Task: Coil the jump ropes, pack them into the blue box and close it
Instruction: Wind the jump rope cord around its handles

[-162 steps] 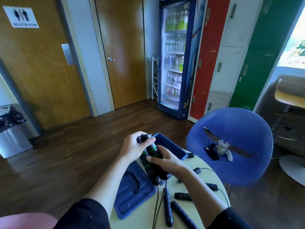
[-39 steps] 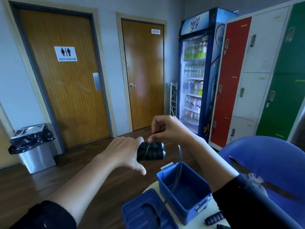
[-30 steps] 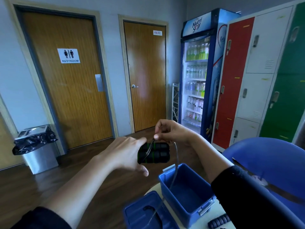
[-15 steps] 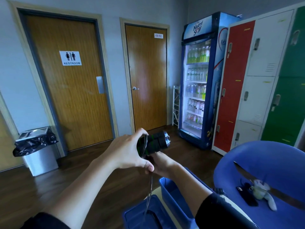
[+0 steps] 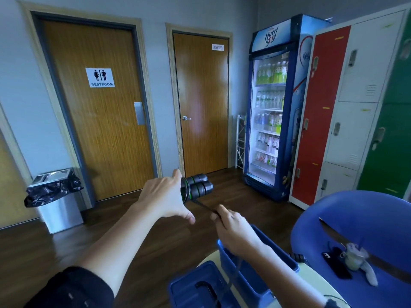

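My left hand is raised in front of me and grips the two black jump rope handles with green rings, held side by side and pointing right. Loops of thin rope lie around the handles near my fingers. My right hand is lower and to the right, pinching the rope cord, which runs taut from the handles to my fingers. Below it the open blue box stands on the round white table, with its blue lid lying beside it on the left. The box's inside is mostly hidden by my right arm.
A blue chair at the right holds a phone and a small soft toy. Another rope's black end lies on the table behind the box. Farther off are a steel bin, a drinks fridge and lockers.
My right hand has come out from under the handles and pulled the cord down and to the right, drawing it taut. My left hand keeps holding the handles up.
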The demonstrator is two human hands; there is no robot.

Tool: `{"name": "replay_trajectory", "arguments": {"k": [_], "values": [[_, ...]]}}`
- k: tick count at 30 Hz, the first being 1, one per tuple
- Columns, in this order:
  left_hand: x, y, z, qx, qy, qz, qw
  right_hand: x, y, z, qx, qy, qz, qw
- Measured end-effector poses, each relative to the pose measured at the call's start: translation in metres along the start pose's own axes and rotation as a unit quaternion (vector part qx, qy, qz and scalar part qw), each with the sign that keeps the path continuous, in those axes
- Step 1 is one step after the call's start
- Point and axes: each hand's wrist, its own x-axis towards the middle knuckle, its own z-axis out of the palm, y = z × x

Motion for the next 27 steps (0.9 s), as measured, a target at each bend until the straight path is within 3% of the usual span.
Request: {"name": "replay_trajectory", "arguments": {"k": [2,5,9,12,18,27], "values": [[0.003,-0.001,-0.001,0.015,-0.001,-0.001,1.000,-0.008,-0.014,-0.015,-0.086,0.055,-0.100,0.990],[0.006,0.000,-0.004,0.022,-0.013,0.007,1.000,-0.005,-0.037,-0.037,-0.160,0.063,-0.245,0.954],[0.004,0.009,-0.004,0.027,-0.007,0.065,0.997,0.024,-0.056,-0.065,-0.106,0.022,-0.340,0.934],[0.003,0.009,-0.003,0.001,0.016,0.088,0.996,0.045,-0.060,-0.075,-0.018,0.018,-0.328,0.944],[-0.007,0.006,-0.004,-0.060,0.027,0.111,0.992,0.070,-0.066,-0.078,0.071,0.028,-0.219,0.973],[-0.027,-0.012,0.001,-0.170,0.026,0.094,0.981,0.084,-0.083,-0.064,0.090,-0.105,-0.163,0.977]]}}
